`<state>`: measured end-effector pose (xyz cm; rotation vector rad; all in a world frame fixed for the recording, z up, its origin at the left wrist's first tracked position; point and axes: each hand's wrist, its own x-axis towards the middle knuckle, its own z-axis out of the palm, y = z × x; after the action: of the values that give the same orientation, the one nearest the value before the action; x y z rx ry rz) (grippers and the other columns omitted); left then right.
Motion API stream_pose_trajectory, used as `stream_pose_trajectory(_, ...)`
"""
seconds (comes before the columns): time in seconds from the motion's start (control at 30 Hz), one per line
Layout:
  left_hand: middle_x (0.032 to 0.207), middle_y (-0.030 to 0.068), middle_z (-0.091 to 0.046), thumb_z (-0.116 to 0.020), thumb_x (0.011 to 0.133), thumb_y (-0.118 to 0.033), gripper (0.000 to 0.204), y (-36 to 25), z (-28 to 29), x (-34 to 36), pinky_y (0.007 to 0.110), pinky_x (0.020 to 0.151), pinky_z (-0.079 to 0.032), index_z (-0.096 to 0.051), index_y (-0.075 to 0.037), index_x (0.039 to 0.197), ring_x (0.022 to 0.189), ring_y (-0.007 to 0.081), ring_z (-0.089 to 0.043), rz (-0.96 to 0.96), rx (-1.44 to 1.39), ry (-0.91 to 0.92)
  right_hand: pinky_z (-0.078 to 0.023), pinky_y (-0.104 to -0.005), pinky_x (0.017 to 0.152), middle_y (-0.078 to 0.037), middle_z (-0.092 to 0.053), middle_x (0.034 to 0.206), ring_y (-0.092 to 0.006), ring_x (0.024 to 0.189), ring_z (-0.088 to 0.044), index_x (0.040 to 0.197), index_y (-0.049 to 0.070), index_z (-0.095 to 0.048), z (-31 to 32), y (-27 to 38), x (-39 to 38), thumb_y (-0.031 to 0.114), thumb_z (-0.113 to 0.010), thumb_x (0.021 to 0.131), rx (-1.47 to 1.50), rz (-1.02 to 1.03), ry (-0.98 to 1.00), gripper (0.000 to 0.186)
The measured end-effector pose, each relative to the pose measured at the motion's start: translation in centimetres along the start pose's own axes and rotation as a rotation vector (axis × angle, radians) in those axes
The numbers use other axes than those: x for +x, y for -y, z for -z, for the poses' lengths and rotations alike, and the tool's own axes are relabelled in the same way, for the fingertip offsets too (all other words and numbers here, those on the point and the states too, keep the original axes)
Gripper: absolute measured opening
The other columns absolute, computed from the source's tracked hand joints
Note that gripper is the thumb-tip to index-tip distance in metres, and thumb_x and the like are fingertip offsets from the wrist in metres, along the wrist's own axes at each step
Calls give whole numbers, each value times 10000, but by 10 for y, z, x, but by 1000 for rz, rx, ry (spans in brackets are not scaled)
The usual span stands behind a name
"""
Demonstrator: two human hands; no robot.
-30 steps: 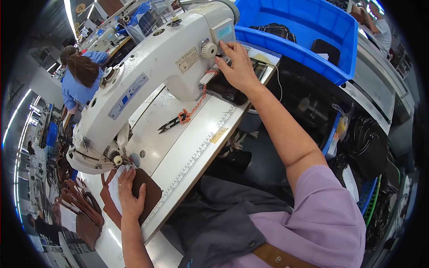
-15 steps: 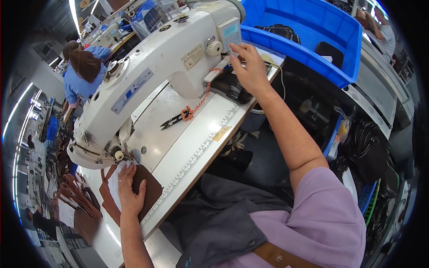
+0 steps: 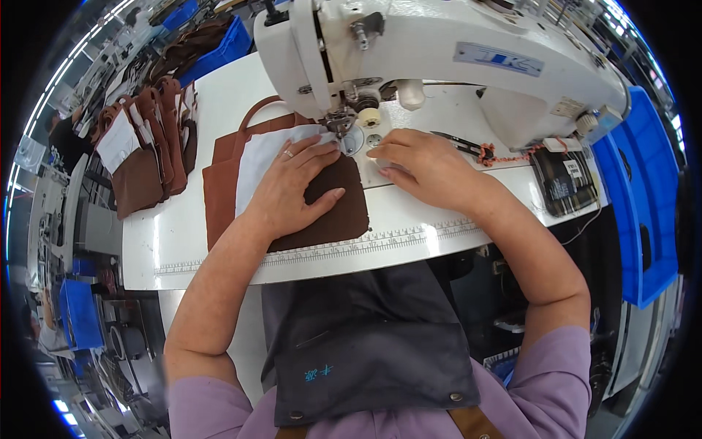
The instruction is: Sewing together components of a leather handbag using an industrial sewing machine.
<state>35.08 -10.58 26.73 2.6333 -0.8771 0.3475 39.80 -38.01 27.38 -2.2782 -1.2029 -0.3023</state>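
Observation:
My left hand (image 3: 292,186) lies flat, fingers stretched, on a dark brown fabric panel (image 3: 340,208) and a white sheet (image 3: 252,159). Beneath these is a reddish-brown piece with a looped strap (image 3: 223,190). The panel's upper edge reaches the presser foot (image 3: 340,123) of a white sewing machine (image 3: 431,51). To the right of the needle area, my right hand (image 3: 431,167) hovers over or rests on the table, fingers bent and thumb apart, with nothing visible in it. Its fingertips are beside the round needle plate (image 3: 353,139).
Brown strapped pieces (image 3: 157,139) are stacked at the table's left. Thread snips (image 3: 457,143) with an orange cord lie behind my right hand. A dark plaid pouch (image 3: 559,183) sits at the right end, beside a blue bin (image 3: 640,219). A ruler strip (image 3: 395,241) runs along the front edge.
My right hand has come from the machine's control panel down to beside the needle plate. My left hand stays on the brown panel. The view has turned toward the needle.

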Motion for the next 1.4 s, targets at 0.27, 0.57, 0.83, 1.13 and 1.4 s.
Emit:
stream_pose_trajectory(0.27, 1357, 115, -637, -763, 893, -333, 484, 3, -3, 4, 547, 1206, -317, -684, -37, 1267, 1391, 355, -492, 66, -45, 6, -542, -430, 763, -86, -638, 974, -303, 908, -648, 1041, 79, -750, -35, -8, 24, 127, -689, 885, -11, 58, -18, 173)
stream_pose_trajectory(0.57, 1346, 120, -632, -863, 731, -446, 643, -25, 24, 4, 559, 1128, -392, -696, -35, 1197, 1308, 336, -559, -45, 74, 69, -535, -428, 778, -84, -626, 966, -304, 900, -647, 1077, 85, -737, -33, -10, 23, 89, -670, 859, 16, 55, -26, 228)
stream_pose_trajectory(0.83, 1288, 136, -629, -911, 648, -459, 766, -36, 19, -3, 433, 966, -515, -655, -3, 1207, 1121, 335, -640, 47, -54, 6, -540, -436, 788, -79, -634, 971, -304, 914, -653, 1057, 81, -742, -33, -11, 28, 89, -654, 857, 80, 55, -17, 219)
stream_pose_trajectory(1.13, 1011, 80, -688, -818, 743, -153, 288, -45, 35, -8, 374, 777, -576, -725, -40, 991, 905, 273, -696, 36, -67, 253, -557, -426, 781, -95, -676, 986, -285, 844, -689, 1059, 85, -740, -21, -10, 37, 88, -633, 812, 132, -25, 124, 269)
stream_pose_trajectory(1.4, 886, 59, -699, -766, 776, -70, 112, -37, 35, -12, 341, 601, -557, -738, -13, 868, 689, 232, -688, 108, -220, 235, -554, -414, 743, -73, -672, 988, -244, 756, -692, 1063, 97, -729, -21, -8, 37, 130, -664, 793, 156, -58, 148, 280)
